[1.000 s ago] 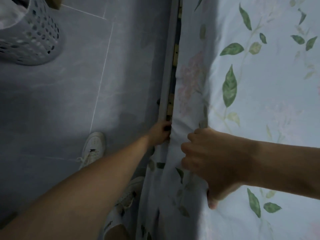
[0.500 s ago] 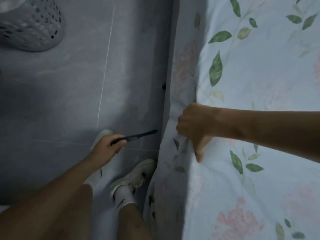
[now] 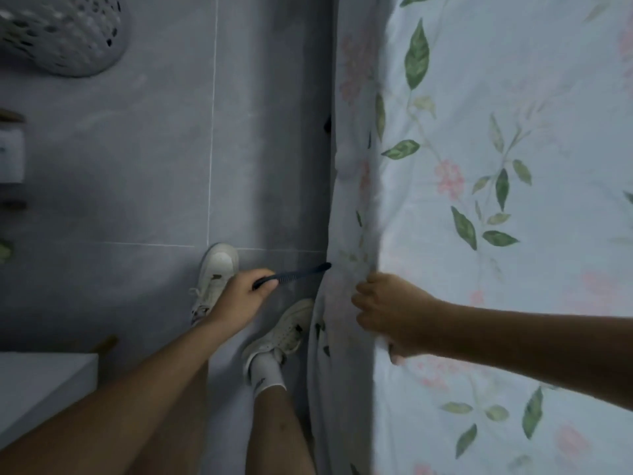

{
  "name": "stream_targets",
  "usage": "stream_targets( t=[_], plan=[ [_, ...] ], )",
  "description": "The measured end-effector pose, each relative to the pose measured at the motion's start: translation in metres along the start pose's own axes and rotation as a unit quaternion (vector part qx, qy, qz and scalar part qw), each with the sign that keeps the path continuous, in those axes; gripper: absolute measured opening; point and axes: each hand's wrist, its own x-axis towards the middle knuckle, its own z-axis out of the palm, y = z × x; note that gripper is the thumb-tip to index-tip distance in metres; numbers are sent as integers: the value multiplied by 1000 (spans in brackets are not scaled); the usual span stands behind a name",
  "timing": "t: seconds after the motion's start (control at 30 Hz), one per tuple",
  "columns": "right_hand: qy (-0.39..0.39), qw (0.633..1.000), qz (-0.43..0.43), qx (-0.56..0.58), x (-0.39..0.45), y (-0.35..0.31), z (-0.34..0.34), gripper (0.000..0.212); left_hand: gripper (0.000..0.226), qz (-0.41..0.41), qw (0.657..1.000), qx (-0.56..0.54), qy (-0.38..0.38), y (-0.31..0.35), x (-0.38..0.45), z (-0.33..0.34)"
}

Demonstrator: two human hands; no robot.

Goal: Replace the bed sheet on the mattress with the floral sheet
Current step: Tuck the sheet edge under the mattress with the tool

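Note:
The floral sheet [image 3: 496,200], pale with green leaves and pink flowers, covers the mattress on the right and hangs down its left side. My right hand [image 3: 387,313] grips a fold of the sheet at the mattress's edge. My left hand [image 3: 239,299] holds a thin dark tool [image 3: 294,274] like a comb; its tip touches the hanging sheet at the side of the bed. The mattress and bed frame are hidden under the sheet.
Grey tiled floor [image 3: 137,166] lies to the left of the bed. A white perforated basket [image 3: 61,32] stands at the top left. My feet in white shoes [image 3: 219,269] stand close to the bed. A white surface [image 3: 37,385] sits at the lower left.
My left hand left the bed frame's edge and now holds the dark tool pointed at the sheet. My right hand kept gripping the sheet's edge while the view shifted along the bed.

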Motion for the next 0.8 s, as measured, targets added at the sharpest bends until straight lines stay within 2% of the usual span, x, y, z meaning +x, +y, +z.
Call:
stream_targets(
  t=[0.17,0.3,0.4,0.53,0.8],
  plan=[
    [3,998,4,-58,9,4,7,85,13,-7,997,-35,76,3,-4,10],
    [1,997,18,-70,8,3,9,96,23,-6,999,-31,16,15,-8,31],
    [-19,996,29,-88,13,1,9,106,22,-9,999,30,16,21,-2,51],
    [-63,993,23,-101,20,1,-1,102,23,-11,998,52,35,29,-5,64],
    [-92,991,-21,-97,28,4,-9,89,34,-28,998,51,-13,22,-11,69]
  ],
)
